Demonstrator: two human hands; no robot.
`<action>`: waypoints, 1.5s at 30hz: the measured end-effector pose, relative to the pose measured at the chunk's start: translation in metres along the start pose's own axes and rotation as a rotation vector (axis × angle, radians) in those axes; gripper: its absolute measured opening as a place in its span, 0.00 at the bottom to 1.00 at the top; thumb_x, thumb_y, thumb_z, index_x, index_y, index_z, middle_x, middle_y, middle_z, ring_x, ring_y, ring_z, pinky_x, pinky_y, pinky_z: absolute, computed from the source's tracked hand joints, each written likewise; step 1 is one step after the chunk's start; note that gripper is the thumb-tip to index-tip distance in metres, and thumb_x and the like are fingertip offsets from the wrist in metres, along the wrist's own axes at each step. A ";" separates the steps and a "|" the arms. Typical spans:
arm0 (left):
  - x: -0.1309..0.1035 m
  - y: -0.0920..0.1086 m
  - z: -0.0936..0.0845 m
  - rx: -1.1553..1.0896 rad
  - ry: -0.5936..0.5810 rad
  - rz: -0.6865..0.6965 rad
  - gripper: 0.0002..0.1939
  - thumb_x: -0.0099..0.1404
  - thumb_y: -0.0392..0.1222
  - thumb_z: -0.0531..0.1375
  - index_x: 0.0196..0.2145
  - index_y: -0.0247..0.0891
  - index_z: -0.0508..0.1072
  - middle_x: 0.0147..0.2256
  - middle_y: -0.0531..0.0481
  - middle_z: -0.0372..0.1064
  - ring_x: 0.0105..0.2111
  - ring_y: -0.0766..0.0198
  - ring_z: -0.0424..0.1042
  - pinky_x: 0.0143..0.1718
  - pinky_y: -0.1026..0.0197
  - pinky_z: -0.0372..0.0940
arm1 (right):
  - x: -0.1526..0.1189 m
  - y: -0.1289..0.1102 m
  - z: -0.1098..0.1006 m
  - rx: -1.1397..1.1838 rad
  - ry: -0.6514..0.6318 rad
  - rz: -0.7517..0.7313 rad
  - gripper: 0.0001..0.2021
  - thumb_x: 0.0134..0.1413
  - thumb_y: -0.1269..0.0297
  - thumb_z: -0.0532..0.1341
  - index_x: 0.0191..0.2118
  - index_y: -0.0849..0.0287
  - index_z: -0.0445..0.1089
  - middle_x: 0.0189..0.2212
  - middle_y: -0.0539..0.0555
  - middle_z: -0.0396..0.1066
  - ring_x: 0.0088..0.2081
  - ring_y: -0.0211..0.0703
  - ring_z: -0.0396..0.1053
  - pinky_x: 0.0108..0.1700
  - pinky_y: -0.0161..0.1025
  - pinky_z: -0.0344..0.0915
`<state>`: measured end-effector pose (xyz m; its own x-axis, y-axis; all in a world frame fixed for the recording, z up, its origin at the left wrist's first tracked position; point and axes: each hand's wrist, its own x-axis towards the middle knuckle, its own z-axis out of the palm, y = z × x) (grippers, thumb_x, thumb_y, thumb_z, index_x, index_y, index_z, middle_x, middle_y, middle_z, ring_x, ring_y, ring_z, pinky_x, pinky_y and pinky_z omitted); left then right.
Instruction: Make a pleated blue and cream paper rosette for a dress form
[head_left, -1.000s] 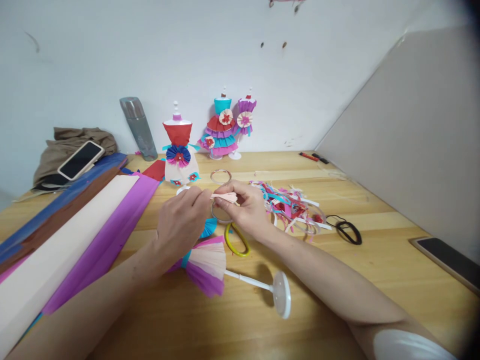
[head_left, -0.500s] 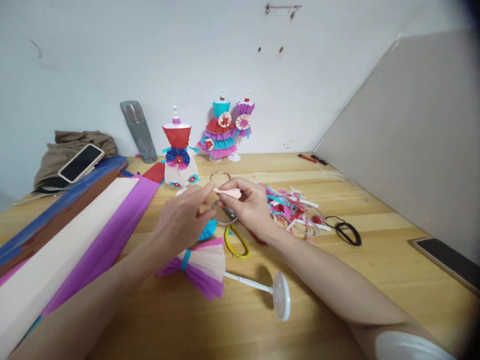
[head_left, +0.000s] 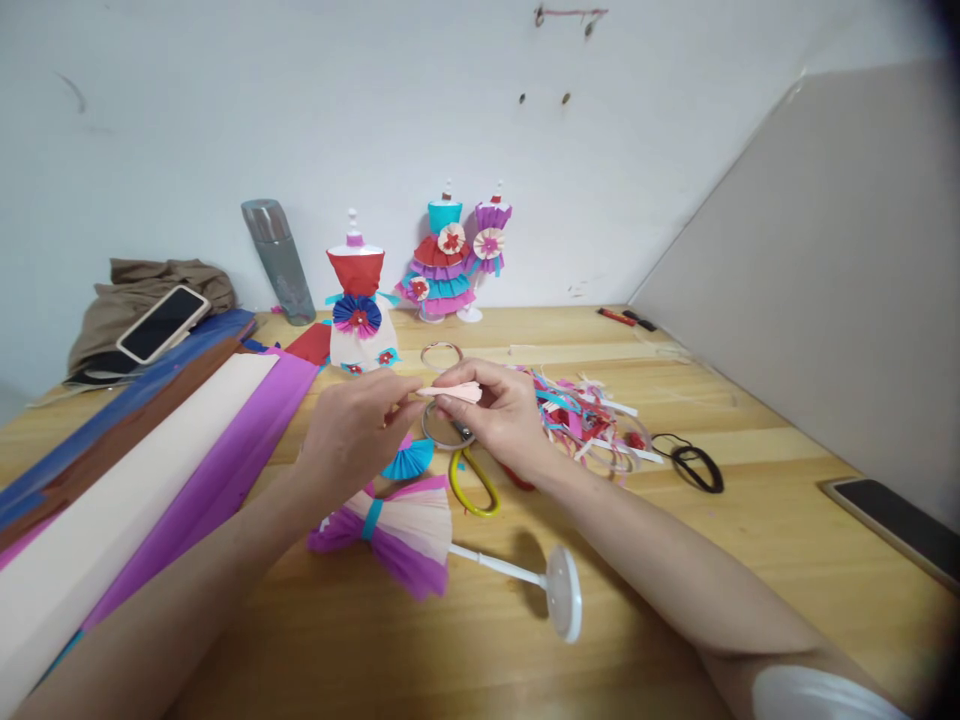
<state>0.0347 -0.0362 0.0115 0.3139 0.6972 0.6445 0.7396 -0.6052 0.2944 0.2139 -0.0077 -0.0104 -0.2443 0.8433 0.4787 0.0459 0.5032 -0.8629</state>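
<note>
Between my hands is a small pleated piece of pale pink paper (head_left: 463, 392). My right hand (head_left: 504, 408) pinches its fanned part, while the thumb and fingertips of my left hand (head_left: 358, 420) close on its narrow end. Just below lie a blue paper fan (head_left: 409, 459), partly behind my left hand, and scissors with a yellow handle (head_left: 474, 483). Nearer to me, a small dress form (head_left: 409, 532) in pink, cream and purple paper lies on its side, its white round base (head_left: 564, 593) pointing right.
Paper strips (head_left: 109, 480) lie at left, near a phone (head_left: 163, 325), cloth (head_left: 124, 290) and a bottle (head_left: 279, 262). Dressed forms (head_left: 357, 275) stand at the back. Paper scraps (head_left: 581, 415), a black band (head_left: 697, 468) and another phone (head_left: 896, 520) are at right.
My left hand has moved slightly left and its thumb and fingers have closed on the narrow end of the pink paper. More of the blue fan shows.
</note>
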 end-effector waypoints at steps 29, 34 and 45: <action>0.004 -0.011 -0.002 0.252 -0.373 0.560 0.17 0.68 0.28 0.48 0.24 0.38 0.67 0.23 0.53 0.65 0.23 0.65 0.60 0.24 0.60 0.51 | 0.013 0.004 -0.009 0.105 -0.155 0.349 0.12 0.39 0.57 0.67 0.23 0.61 0.69 0.18 0.48 0.67 0.20 0.34 0.61 0.23 0.33 0.55; 0.004 -0.016 -0.003 0.228 -0.228 0.433 0.16 0.69 0.34 0.52 0.23 0.37 0.68 0.22 0.53 0.65 0.23 0.67 0.61 0.24 0.62 0.50 | 0.017 -0.001 -0.017 0.196 -0.139 0.324 0.16 0.41 0.54 0.68 0.31 0.62 0.72 0.23 0.49 0.70 0.24 0.34 0.65 0.27 0.32 0.60; -0.003 -0.009 0.014 0.269 0.199 0.186 0.17 0.63 0.34 0.56 0.17 0.37 0.64 0.15 0.57 0.58 0.18 0.70 0.56 0.21 0.65 0.49 | 0.007 -0.002 -0.005 0.137 -0.234 0.454 0.18 0.43 0.52 0.69 0.20 0.59 0.65 0.14 0.46 0.64 0.16 0.31 0.60 0.20 0.31 0.56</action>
<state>0.0358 -0.0278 -0.0032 0.3548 0.4808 0.8018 0.8192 -0.5732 -0.0188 0.2165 -0.0023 -0.0043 -0.4400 0.8978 0.0167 0.0740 0.0547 -0.9958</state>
